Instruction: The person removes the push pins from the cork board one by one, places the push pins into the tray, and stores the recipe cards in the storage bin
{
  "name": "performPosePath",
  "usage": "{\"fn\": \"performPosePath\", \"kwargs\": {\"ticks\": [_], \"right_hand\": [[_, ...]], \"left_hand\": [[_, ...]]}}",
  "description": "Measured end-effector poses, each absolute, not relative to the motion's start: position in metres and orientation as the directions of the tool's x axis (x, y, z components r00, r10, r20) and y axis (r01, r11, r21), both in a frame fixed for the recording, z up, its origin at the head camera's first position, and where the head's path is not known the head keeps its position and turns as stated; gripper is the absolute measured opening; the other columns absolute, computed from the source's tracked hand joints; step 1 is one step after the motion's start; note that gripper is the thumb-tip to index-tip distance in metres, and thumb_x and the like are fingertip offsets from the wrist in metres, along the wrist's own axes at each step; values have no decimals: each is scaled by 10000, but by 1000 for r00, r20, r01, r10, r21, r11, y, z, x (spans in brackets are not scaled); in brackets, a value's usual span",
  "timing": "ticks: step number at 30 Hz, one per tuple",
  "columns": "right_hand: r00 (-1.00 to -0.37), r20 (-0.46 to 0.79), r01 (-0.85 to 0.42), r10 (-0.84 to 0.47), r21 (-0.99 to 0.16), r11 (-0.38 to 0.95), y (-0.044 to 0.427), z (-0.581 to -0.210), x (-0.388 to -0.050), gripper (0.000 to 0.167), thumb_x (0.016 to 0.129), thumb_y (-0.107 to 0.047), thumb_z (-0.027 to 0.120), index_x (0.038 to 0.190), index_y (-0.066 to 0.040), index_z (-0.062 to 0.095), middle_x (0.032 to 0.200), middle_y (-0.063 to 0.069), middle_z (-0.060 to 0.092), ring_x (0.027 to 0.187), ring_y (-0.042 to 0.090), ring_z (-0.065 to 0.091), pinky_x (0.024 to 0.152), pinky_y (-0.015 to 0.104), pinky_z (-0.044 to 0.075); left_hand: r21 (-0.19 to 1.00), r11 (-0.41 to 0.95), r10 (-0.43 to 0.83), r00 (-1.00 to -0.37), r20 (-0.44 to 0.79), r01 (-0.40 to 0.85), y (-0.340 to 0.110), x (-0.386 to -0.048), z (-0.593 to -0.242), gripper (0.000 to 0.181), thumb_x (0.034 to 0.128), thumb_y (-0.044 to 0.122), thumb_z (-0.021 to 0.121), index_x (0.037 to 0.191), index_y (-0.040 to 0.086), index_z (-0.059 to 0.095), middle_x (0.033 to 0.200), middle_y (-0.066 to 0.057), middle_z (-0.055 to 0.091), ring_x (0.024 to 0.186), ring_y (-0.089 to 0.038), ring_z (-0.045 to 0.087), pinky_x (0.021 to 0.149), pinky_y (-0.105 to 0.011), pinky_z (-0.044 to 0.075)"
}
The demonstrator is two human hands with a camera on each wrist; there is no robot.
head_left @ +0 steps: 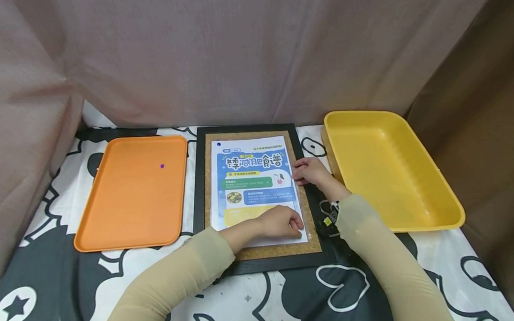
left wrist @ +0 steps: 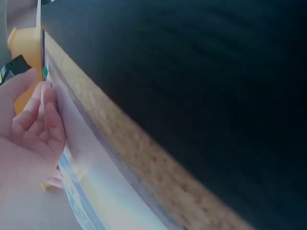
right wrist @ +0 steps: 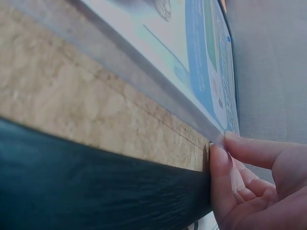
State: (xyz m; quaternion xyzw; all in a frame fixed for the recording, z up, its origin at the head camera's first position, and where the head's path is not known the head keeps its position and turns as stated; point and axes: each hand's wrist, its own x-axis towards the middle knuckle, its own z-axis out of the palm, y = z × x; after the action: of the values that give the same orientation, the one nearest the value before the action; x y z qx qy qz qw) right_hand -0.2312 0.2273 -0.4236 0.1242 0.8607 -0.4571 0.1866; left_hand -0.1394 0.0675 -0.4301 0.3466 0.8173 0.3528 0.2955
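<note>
From my remote post, the left wrist view gives me the left hand [left wrist: 36, 136] along the left side, its fingers [left wrist: 53, 125] curled inward, with a small green object [left wrist: 45, 72] just beyond their tips; I can't tell whether they touch it. Beside the hand I see a pale sheet [left wrist: 122, 199] with blue and yellow print, blurred by glare, then a cork strip [left wrist: 144, 158] slanting from upper left to lower right, with a wide dark border [left wrist: 201, 96] filling the right. Past the thumb, I make out part of a yellow container [left wrist: 28, 45] and a dark object [left wrist: 15, 66] overlapping it.
</note>
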Motion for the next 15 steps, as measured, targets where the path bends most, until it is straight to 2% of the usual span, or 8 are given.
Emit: {"fn": "performPosePath", "kwargs": {"ticks": [5,10,15], "right_hand": [[-896,-441,392,52,-731,558,227,-423,-231,453,863,-39,626,1292,6,489,1082,181,593,728,113,577,614,178,519],[-895,-443,395,55,-727,562,227,-423,-230,445,866,-39,622,1290,-1,491,1071,172,591,731,119,577,614,174,518],[-894,-445,395,57,-720,571,227,-422,-230,432,875,-53,619,1285,-6,494,1090,182,595,732,125,586,622,173,520]], "left_hand": [[697,576,746,-623,-236,427,72,-133,-428,39,838,163,666,848,131,686,657,74,581,598,-21,501,577,-135,386],[654,575,765,-607,-217,491,73,-132,-427,63,844,143,651,803,136,698,610,72,549,568,-35,474,545,-139,354],[656,572,769,-600,-221,492,73,-133,-427,78,848,135,645,794,136,701,611,75,552,570,-31,473,545,-138,349]]}}
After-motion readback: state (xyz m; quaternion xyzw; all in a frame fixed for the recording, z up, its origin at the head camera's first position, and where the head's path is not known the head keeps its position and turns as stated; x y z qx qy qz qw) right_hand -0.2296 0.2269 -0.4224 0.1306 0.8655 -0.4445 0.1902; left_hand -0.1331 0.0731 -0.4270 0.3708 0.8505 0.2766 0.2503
